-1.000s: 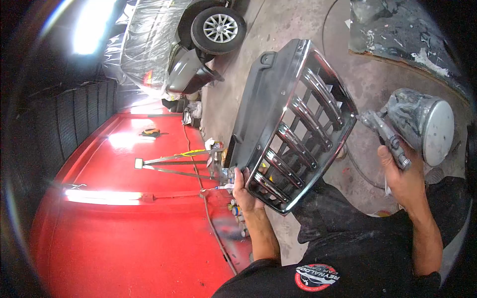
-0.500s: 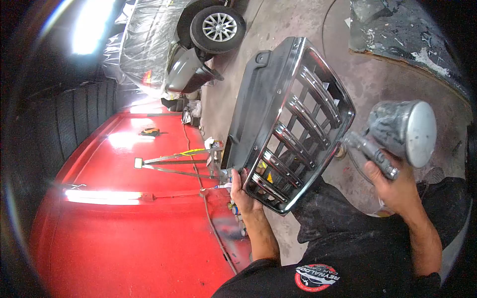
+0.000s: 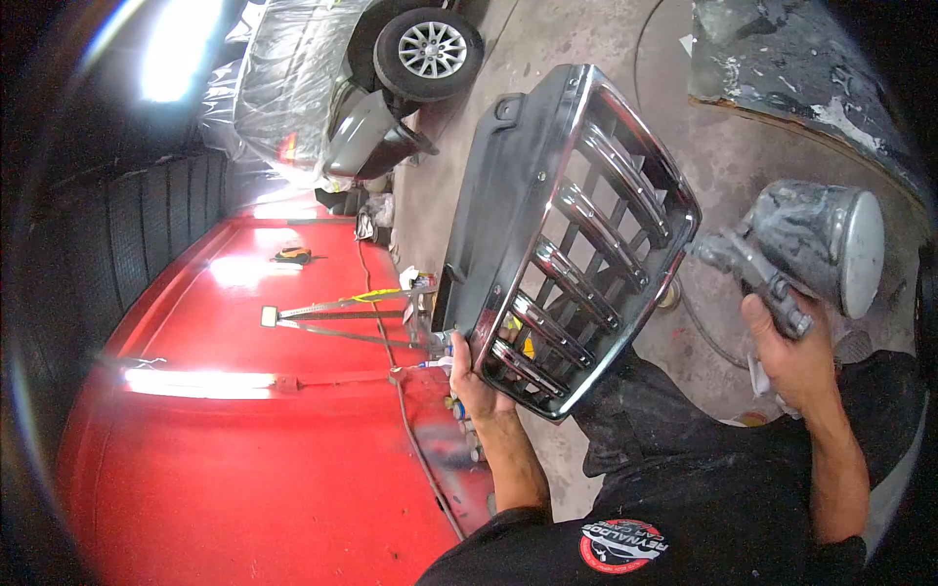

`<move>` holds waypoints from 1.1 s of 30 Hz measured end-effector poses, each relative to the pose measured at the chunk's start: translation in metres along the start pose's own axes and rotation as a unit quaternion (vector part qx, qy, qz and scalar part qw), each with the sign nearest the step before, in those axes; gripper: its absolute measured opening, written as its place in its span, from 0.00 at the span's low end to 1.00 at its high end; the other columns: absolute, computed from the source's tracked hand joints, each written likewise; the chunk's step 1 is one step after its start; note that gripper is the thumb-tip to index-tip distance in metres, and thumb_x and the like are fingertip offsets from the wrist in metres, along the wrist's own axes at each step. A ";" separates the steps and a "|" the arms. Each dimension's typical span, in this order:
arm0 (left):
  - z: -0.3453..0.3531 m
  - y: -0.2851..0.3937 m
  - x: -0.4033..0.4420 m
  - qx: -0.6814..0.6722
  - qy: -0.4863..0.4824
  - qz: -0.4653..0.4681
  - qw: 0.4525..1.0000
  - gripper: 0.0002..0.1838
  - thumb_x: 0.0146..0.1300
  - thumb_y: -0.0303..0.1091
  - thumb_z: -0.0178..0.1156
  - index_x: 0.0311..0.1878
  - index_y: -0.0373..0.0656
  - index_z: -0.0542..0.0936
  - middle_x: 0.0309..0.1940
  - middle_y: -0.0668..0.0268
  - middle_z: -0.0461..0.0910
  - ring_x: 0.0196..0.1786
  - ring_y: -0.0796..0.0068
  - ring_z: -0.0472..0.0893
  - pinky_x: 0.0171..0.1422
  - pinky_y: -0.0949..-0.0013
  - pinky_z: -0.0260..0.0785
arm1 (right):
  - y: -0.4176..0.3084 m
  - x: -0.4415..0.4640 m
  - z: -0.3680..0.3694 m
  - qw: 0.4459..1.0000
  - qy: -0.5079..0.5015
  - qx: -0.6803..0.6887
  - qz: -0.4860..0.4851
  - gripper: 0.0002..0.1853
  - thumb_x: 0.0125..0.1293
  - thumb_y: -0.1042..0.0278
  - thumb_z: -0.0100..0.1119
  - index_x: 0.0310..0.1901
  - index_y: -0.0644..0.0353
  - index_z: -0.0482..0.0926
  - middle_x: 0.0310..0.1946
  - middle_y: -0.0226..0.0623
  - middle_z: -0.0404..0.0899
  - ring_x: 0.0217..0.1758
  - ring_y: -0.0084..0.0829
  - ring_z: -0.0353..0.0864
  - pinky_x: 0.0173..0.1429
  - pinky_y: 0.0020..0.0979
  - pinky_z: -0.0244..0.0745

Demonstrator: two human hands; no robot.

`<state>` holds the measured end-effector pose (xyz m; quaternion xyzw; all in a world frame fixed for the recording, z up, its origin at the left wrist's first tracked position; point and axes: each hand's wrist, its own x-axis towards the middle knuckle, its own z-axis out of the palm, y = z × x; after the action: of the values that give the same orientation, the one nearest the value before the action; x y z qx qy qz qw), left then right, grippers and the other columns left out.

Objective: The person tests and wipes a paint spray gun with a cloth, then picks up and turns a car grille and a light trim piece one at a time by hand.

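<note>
A black grille with a shiny rim and several slats [image 3: 598, 227] hangs tilted in front of me. My left hand [image 3: 475, 383] grips its lower left corner, thumb on the near side. On the right, my right hand [image 3: 793, 354] is wrapped round the handle of a spray gun [image 3: 765, 278]. The gun's smeared cup [image 3: 803, 234] has a pale round end facing right. Its nozzle points at the grille's right edge, with a small gap between them. Part of my left hand's fingers is hidden behind the grille.
A red wall [image 3: 244, 469] fills the left. Plastic sheeting [image 3: 293, 78] covers a vehicle with an exposed wheel [image 3: 432, 51]. A stained board [image 3: 811, 68] lies upper right. A hose [image 3: 711, 337] runs over the floor below the gun.
The spray gun moved left and down toward the grille, then back right and slightly up. The grille has tilted slightly, its top shifting up. Both hands keep their holds.
</note>
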<state>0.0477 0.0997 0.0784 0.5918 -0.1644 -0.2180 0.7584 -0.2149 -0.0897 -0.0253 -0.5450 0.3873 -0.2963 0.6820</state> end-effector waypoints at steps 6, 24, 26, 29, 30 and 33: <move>-0.013 -0.002 0.005 -0.008 -0.031 -0.013 0.999 0.29 0.69 0.51 0.42 0.40 0.28 0.76 0.29 0.52 0.81 0.27 0.66 0.80 0.33 0.68 0.75 | -0.017 -0.006 0.002 0.993 -0.116 -0.037 -0.005 0.23 0.60 0.53 0.60 0.50 0.63 0.77 0.43 0.44 0.80 0.49 0.35 0.77 0.55 0.34 0.68; -0.007 -0.003 0.001 -0.020 0.039 -0.003 0.999 0.24 0.70 0.47 0.41 0.39 0.33 0.75 0.25 0.56 0.78 0.26 0.64 0.78 0.30 0.66 0.74 | -0.006 0.006 0.007 0.994 0.002 -0.035 -0.100 0.22 0.63 0.53 0.57 0.49 0.66 0.76 0.41 0.42 0.79 0.45 0.32 0.75 0.54 0.33 0.67; 0.000 -0.001 -0.002 -0.029 0.032 -0.007 0.999 0.23 0.70 0.47 0.42 0.39 0.33 0.75 0.25 0.56 0.79 0.26 0.64 0.78 0.30 0.66 0.74 | -0.002 0.006 0.005 0.998 -0.009 -0.016 -0.053 0.22 0.63 0.53 0.57 0.48 0.66 0.76 0.41 0.41 0.79 0.45 0.32 0.76 0.53 0.33 0.67; 0.007 0.002 -0.005 -0.032 0.028 -0.018 0.999 0.22 0.70 0.46 0.42 0.39 0.33 0.75 0.25 0.55 0.79 0.26 0.64 0.78 0.32 0.67 0.73 | 0.002 0.006 0.003 1.000 -0.003 -0.016 -0.022 0.23 0.63 0.52 0.57 0.48 0.66 0.76 0.41 0.41 0.79 0.45 0.32 0.76 0.53 0.33 0.68; 0.007 0.001 -0.004 -0.028 0.030 -0.009 0.999 0.22 0.70 0.46 0.42 0.39 0.34 0.75 0.25 0.55 0.79 0.27 0.64 0.78 0.32 0.67 0.73 | 0.003 0.006 0.003 1.000 0.001 -0.018 -0.017 0.23 0.63 0.52 0.57 0.48 0.66 0.76 0.41 0.41 0.79 0.45 0.32 0.76 0.53 0.33 0.68; 0.006 0.001 -0.003 -0.018 0.032 0.004 0.999 0.21 0.70 0.45 0.42 0.40 0.34 0.75 0.25 0.55 0.79 0.27 0.64 0.78 0.33 0.67 0.72 | 0.002 0.005 0.002 1.000 0.001 -0.007 -0.011 0.22 0.63 0.53 0.58 0.47 0.67 0.76 0.41 0.40 0.79 0.44 0.32 0.76 0.52 0.33 0.68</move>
<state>0.0421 0.0967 0.0804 0.5841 -0.1382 -0.1992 0.7746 -0.2110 -0.0926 -0.0280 -0.5535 0.3839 -0.3020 0.6746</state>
